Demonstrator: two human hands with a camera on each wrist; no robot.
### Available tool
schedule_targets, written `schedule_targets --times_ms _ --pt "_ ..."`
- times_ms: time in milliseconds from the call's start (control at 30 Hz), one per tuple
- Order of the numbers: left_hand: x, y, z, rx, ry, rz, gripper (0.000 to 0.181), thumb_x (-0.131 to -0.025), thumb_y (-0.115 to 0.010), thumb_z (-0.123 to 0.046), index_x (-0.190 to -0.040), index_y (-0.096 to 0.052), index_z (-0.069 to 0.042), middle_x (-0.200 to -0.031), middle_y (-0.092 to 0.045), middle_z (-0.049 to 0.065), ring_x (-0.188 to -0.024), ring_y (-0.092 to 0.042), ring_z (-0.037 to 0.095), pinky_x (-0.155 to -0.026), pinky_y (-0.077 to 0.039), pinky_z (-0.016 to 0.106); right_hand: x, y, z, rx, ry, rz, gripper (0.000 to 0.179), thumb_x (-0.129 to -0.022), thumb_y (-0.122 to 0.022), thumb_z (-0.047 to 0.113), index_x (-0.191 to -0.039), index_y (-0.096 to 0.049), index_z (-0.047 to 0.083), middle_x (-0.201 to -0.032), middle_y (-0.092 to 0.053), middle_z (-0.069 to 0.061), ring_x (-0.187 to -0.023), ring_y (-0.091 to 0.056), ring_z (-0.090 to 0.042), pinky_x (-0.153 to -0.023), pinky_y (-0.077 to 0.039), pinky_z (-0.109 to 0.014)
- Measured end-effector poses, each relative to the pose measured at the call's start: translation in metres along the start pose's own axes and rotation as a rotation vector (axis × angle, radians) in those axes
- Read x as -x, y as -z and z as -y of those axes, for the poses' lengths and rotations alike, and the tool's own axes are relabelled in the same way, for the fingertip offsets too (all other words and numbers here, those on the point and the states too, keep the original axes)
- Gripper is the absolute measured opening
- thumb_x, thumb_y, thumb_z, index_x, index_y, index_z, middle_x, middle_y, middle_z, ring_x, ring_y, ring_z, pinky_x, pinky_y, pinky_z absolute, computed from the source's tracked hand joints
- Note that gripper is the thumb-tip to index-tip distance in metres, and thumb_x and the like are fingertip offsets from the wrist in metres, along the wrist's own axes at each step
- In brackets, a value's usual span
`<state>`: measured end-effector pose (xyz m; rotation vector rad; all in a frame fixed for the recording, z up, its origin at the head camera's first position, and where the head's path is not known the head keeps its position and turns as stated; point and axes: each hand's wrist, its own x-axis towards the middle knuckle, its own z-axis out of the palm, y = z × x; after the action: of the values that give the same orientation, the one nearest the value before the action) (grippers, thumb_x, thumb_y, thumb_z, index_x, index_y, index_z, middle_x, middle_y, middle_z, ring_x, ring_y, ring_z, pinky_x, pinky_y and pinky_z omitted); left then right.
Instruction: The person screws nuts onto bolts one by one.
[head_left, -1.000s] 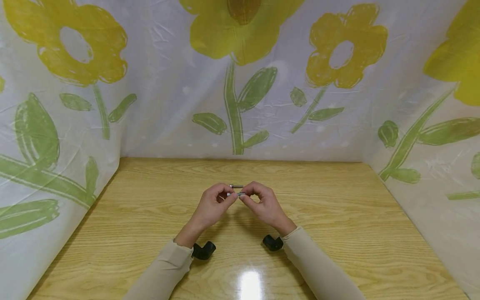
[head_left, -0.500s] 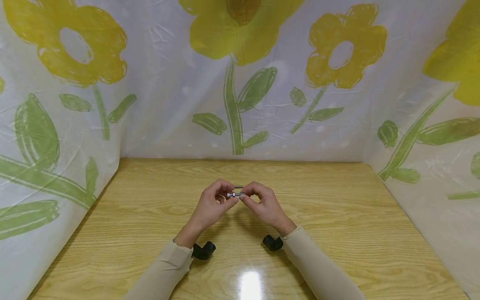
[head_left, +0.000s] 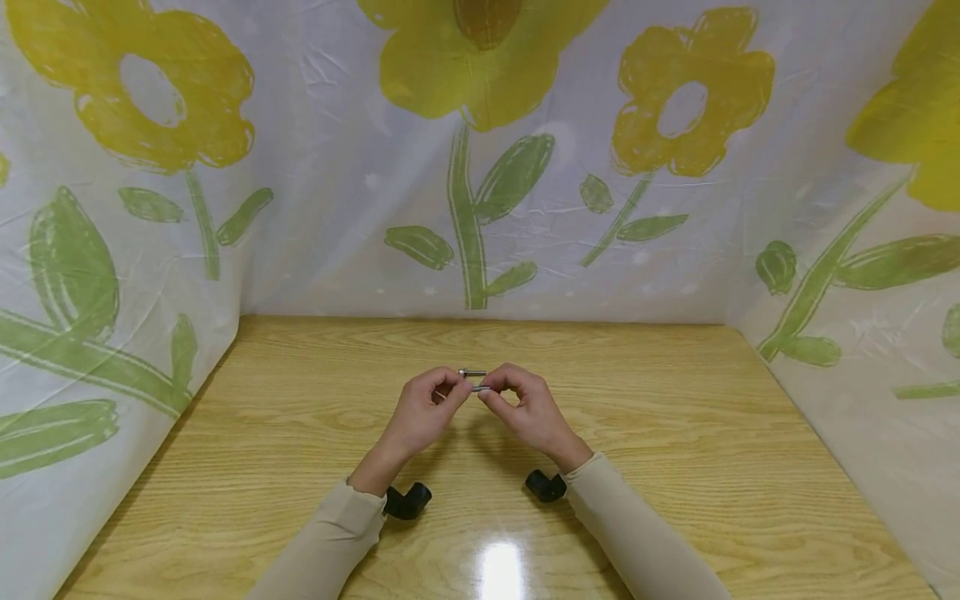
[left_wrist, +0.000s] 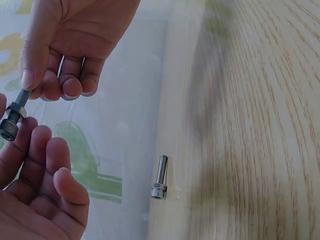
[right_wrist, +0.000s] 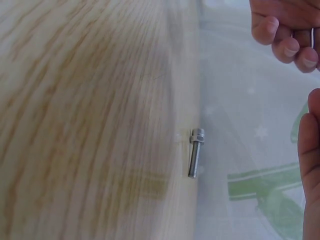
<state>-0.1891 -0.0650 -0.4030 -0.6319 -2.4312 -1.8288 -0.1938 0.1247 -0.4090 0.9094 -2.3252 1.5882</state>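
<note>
A socket-head bolt with a hex nut on its shank is held between the two hands above the table. My right hand pinches the threaded end between thumb and fingertips. At the other end, my left hand has thumb and index finger about the nut, and from the head view these fingers cover the bolt's head. The left hand's other fingers curl loosely below. In the right wrist view the held bolt is out of sight. A second bolt, nut near its head, lies on the table beyond the hands.
The wooden table spreads around both arms. A white cloth printed with yellow flowers hangs behind it and along both sides. Dark curved pieces show at both wrists.
Half a second ago the left fingertips were parted, showing the bolt's head and nut; now they have come together over that end. The right hand and the second bolt have stayed put.
</note>
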Motion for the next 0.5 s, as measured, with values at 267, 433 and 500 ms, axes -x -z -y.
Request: schedule_targets --times_ms 267,433,500 --pt "0.0004 0.0014 -0.0014 0.008 -0.106 -0.011 0.017 -0.086 -0.069 0.000 -0.101 -0.061 -0.002 -0.097 -0.059 0.015 -0.083 -0.056 0.031 -0.066 -0.045 0.032 -0.0003 -0.0005 0.0000 0.002 -0.010 -0.014 0.005 -0.092 -0.061 -0.002 -0.092 -0.064 0.001 -0.089 -0.064 -0.010 -0.084 -0.059 -0.018 -0.076 -0.050 -0.037" --pt "0.0005 0.0003 -0.0014 -0.034 -0.170 -0.035 0.012 -0.085 -0.068 0.007 -0.095 -0.062 0.002 -0.094 -0.058 0.016 -0.081 -0.055 0.031 -0.063 -0.045 0.034 -0.0005 -0.0006 -0.0011 -0.001 -0.003 -0.006 0.003 -0.092 -0.061 -0.001 -0.092 -0.064 -0.002 -0.090 -0.064 -0.011 -0.085 -0.059 -0.018 -0.076 -0.050 -0.039" --pt "0.0005 0.0002 -0.0015 -0.049 -0.176 -0.041 0.011 -0.085 -0.067 0.006 -0.094 -0.062 0.003 -0.093 -0.058 0.015 -0.081 -0.054 0.030 -0.063 -0.044 0.037 -0.0005 -0.0004 -0.0007 -0.001 -0.006 -0.006 0.004 -0.092 -0.061 -0.001 -0.092 -0.064 -0.002 -0.090 -0.064 -0.010 -0.085 -0.059 -0.018 -0.076 -0.050 -0.037"
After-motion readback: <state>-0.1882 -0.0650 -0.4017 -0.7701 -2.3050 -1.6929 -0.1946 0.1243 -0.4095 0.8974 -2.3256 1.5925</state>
